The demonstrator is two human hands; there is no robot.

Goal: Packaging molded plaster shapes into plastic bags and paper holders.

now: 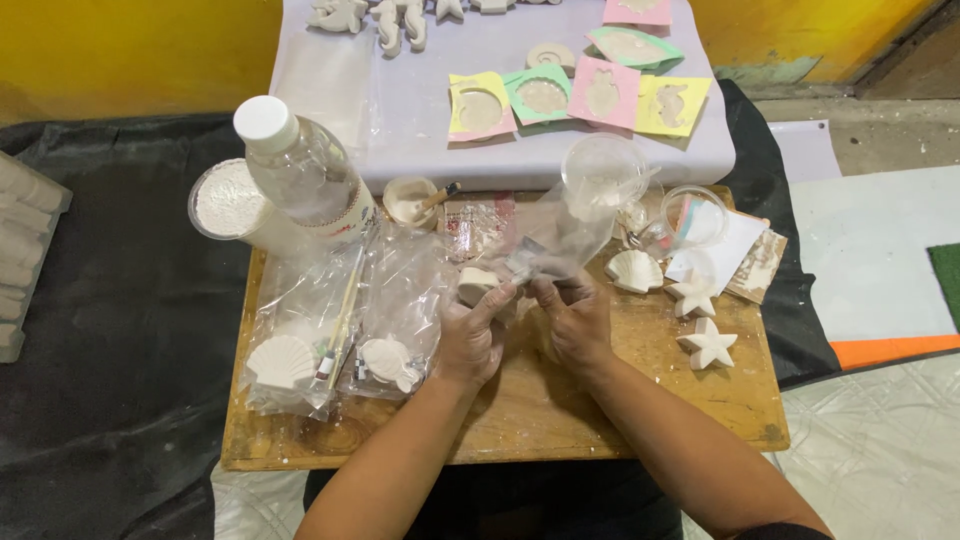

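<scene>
Head view looks down on a wooden worktop (520,420), scuffed and dusted white. Nearest, two forearms reach up from the bottom edge. Left hand (468,335) is curled around a small white plaster piece (478,284), thumb and fingers closed on it. Right hand (572,318) is pinched shut on the lower edge of a clear plastic bag (560,235), which rises crumpled just above both hands; the piece sits at the bag's mouth, touching it.

Left of the hands lie two filled clear bags: one with a white scallop shell cast (280,362), one with a rounder cast (388,360), each with a thin brush inside. Right of the hands, a bare shell cast (634,271) and two white star casts (707,345) rest on the wood.

Farther back stand a clear bottle with a white cap (300,170), a tub of white powder (228,200), a small cup with a stick (410,200) and empty clear cups (604,165). Beyond, a pale sheet (450,50) carries pastel moulds (540,97) and more white casts (395,20).
</scene>
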